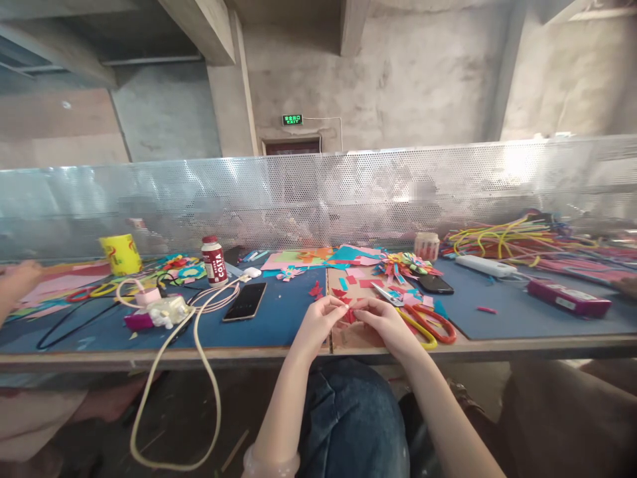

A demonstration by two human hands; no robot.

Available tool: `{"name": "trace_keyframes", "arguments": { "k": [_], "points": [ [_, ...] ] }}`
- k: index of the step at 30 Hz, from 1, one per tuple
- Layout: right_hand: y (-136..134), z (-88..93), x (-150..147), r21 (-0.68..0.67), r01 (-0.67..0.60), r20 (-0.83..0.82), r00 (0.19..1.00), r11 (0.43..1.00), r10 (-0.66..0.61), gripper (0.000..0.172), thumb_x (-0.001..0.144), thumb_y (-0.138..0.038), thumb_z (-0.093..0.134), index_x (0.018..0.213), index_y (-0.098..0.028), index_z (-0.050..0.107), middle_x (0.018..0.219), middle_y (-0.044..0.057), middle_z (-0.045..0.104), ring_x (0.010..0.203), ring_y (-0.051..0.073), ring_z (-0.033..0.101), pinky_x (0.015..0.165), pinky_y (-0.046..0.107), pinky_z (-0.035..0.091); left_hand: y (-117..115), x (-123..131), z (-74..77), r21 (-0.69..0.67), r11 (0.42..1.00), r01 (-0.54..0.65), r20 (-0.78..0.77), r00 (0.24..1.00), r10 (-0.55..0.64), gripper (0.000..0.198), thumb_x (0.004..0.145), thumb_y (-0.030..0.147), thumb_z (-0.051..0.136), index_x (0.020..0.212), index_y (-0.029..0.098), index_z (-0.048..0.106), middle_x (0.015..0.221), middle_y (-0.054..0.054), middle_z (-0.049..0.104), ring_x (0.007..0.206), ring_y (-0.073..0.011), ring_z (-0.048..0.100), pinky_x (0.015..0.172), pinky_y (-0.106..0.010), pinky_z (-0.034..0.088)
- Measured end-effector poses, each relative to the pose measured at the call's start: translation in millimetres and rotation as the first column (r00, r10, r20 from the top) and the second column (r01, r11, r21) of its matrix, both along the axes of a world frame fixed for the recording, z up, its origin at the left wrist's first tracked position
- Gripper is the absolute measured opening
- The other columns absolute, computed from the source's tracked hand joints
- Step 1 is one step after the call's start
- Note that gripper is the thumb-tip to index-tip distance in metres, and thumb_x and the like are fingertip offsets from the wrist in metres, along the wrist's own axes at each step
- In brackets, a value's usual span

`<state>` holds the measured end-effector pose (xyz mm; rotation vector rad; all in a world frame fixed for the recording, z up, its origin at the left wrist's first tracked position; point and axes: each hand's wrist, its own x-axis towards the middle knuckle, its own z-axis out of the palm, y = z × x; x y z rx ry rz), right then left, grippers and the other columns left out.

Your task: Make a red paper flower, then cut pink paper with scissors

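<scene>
My left hand [318,325] and my right hand [385,325] meet over the front edge of the table, fingers pinched together on a small red paper piece [350,315]. Red and pink paper scraps [354,279] lie on the brown cardboard [348,338] just beyond my fingers. Scissors with red and yellow handles [423,322] rest right of my right hand. A finished paper flower [405,264] sits further back.
A black phone [245,301], a Costa bottle [213,261], a yellow cup [121,254] and a cream cable [199,345] lie to the left. Another phone [435,284], a white power strip [485,266], a purple box [567,297] and coloured strips [507,239] are right. Another person's hand [17,279] is far left.
</scene>
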<state>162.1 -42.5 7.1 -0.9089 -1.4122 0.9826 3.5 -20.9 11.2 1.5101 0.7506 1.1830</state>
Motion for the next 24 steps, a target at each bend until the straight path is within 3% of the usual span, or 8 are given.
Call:
{"name": "trace_keyframes", "arguments": {
  "k": [24],
  "points": [
    [3.7, -4.0, 2.6, -0.065, -0.029, -0.096, 0.995, 0.997, 0.022, 0.015, 0.067, -0.030, 0.069, 0.073, -0.016, 0.068, 0.070, -0.002, 0.061, 0.058, 0.010, 0.049, 0.057, 0.023, 0.036, -0.8, -1.3, 0.9, 0.004, 0.998, 0.055, 0.027, 0.998, -0.055, 0.017, 0.070, 0.028, 0.070, 0.077, 0.014, 0.064, 0.078, -0.003, 0.068, 0.070, -0.0147, 0.063, 0.067, -0.026, 0.051]
  ]
}}
